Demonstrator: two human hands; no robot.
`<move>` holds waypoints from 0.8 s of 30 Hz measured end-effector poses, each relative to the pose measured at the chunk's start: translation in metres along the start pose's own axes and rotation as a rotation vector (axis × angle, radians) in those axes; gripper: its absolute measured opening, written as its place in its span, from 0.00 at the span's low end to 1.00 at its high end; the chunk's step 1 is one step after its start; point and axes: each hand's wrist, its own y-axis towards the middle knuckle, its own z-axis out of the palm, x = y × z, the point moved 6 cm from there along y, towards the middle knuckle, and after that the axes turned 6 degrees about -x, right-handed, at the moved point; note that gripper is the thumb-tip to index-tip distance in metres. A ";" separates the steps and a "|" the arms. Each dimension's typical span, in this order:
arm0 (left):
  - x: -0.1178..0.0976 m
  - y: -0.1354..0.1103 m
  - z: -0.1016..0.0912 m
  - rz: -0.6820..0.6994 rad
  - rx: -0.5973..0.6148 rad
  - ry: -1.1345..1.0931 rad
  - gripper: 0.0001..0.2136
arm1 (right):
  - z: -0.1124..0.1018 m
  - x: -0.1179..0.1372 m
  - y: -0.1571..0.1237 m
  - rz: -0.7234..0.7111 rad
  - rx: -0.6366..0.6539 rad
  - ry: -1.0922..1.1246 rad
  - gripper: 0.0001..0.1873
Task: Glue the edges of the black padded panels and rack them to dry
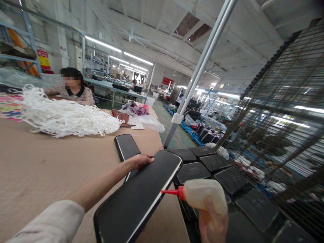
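Note:
My left hand (142, 161) grips the far left edge of a long black padded panel (136, 199), its thumb resting on top. The panel has rounded corners and a pale line along its right edge; it is held tilted over the table. In my right hand (212, 222) is a squeeze bottle (206, 195), whitish and translucent, with yellowish liquid inside. Its red nozzle (174, 191) points left, the tip at the panel's pale edge line. Beneath the held panel, a second black panel (128, 146) lies on the table, partly covered.
A brown-covered table (63, 162) bears a heap of white straps (68, 113) and plastic-wrapped fabric (141, 114). Several black panels (192, 171) are laid out at the right, beside a wire rack (283, 111). A metal post (199, 71) stands ahead. Across the table sits a person (76, 91).

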 end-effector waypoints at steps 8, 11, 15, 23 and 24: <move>-0.005 0.008 -0.006 -0.022 -0.049 0.020 0.19 | 0.008 -0.003 -0.007 0.028 0.066 -0.019 0.30; -0.007 0.013 -0.010 -0.009 -0.053 0.035 0.17 | 0.010 -0.006 -0.009 0.031 0.145 -0.033 0.29; -0.007 0.021 -0.015 -0.014 -0.076 0.052 0.16 | 0.010 -0.009 -0.011 0.054 0.191 -0.049 0.29; -0.008 0.034 -0.021 -0.050 -0.107 0.060 0.11 | 0.015 -0.010 -0.022 0.089 0.230 -0.041 0.27; -0.008 0.035 -0.022 -0.052 -0.112 0.060 0.11 | 0.014 -0.010 -0.022 0.082 0.236 -0.048 0.28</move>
